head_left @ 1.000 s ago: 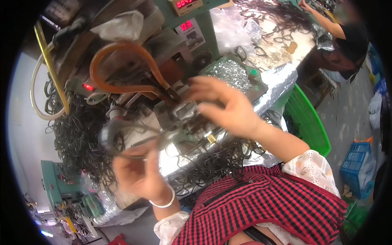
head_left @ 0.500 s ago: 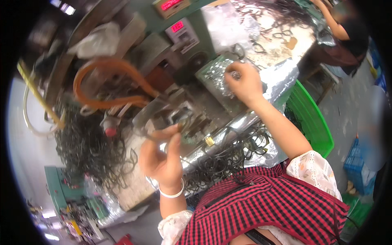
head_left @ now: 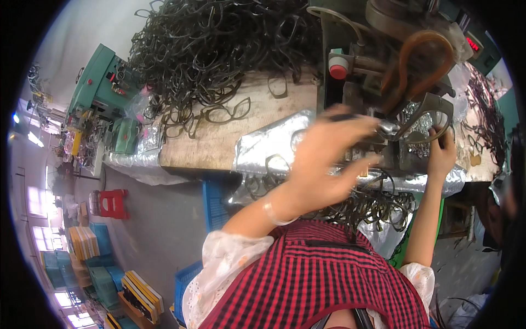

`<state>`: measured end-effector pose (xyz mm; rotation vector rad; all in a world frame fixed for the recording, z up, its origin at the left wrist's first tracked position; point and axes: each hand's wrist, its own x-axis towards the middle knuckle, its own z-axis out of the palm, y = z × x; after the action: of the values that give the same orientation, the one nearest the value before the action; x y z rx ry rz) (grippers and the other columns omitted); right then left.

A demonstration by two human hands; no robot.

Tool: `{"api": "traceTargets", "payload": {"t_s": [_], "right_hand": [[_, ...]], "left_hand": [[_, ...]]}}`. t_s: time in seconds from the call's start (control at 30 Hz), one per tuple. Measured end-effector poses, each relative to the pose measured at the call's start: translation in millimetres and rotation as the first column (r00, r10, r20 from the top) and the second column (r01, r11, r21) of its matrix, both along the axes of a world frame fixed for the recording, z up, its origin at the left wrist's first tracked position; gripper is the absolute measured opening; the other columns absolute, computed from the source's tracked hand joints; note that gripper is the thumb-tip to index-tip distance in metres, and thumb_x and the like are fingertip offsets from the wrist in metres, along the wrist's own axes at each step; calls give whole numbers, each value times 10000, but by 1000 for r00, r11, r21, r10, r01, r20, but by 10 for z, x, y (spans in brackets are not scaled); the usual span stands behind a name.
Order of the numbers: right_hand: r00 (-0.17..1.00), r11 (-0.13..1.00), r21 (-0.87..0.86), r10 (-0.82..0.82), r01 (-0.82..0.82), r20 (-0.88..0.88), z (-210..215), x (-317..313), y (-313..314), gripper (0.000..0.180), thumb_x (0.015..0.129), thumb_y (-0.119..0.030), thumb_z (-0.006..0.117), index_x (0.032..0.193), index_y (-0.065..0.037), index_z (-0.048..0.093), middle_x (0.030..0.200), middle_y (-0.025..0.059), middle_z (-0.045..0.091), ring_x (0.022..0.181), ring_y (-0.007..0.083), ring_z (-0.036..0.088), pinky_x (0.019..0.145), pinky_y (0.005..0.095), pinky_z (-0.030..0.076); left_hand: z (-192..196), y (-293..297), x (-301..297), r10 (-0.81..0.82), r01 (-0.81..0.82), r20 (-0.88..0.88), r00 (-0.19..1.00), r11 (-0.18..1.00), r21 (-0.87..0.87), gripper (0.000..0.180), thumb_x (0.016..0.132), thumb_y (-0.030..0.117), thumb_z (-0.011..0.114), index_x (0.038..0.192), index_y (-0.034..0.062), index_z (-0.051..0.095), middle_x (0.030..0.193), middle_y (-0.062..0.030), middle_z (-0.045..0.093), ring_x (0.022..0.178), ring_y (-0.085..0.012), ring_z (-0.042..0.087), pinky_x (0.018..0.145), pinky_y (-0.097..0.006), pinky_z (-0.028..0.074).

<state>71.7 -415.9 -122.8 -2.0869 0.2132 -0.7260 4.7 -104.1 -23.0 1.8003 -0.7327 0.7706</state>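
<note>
My left hand (head_left: 323, 162) is motion-blurred in front of the machine, its fingers stretched to the right and its thumb lower. At its fingertips a dark eyeglass frame (head_left: 429, 109) hangs in the air, apparently held there; the exact grip is smeared. Behind the frame's rim, my right hand (head_left: 444, 155) has its fingers curled together over a tray of small shiny metal pieces (head_left: 417, 143). Anything between these fingers is too small to make out. Loose dark eyeglass frames (head_left: 378, 203) lie in a heap below my hands at the bench edge.
A large pile of dark eyeglass frames (head_left: 219, 46) covers the bench at the far left. The machine has a red button (head_left: 338, 68) and a looped brown hose (head_left: 421, 52). Silver foil (head_left: 268, 143) lines the bench edge. A red stool (head_left: 113, 204) stands on the floor.
The view has swung left, bringing the frame pile and floor into sight. My left hand has moved closer to the right one, bringing the eyeglass frame near the metal pieces. My right hand remains by the tray.
</note>
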Motion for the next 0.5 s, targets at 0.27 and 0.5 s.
{"api": "traceTargets", "payload": {"t_s": [0.27, 0.5], "right_hand": [[974, 974, -218, 102, -57, 202, 259, -210, 379, 163, 822, -69, 648, 974, -26, 689, 915, 99, 681, 846, 205, 645, 796, 315, 490], [1000, 996, -84, -14, 13, -3, 98, -226, 389, 166, 834, -106, 671, 981, -32, 693, 925, 108, 696, 873, 225, 664, 804, 324, 495]], "left_hand": [[-153, 1985, 273, 690, -574, -360, 628, 723, 384, 205, 831, 112, 683, 1016, 25, 688, 951, -119, 695, 910, -159, 646, 817, -259, 500], [-1621, 1706, 730, 841, -564, -178, 511, 485, 668, 214, 731, 76, 656, 943, 48, 639, 933, -178, 635, 888, -369, 607, 789, -435, 486]]}}
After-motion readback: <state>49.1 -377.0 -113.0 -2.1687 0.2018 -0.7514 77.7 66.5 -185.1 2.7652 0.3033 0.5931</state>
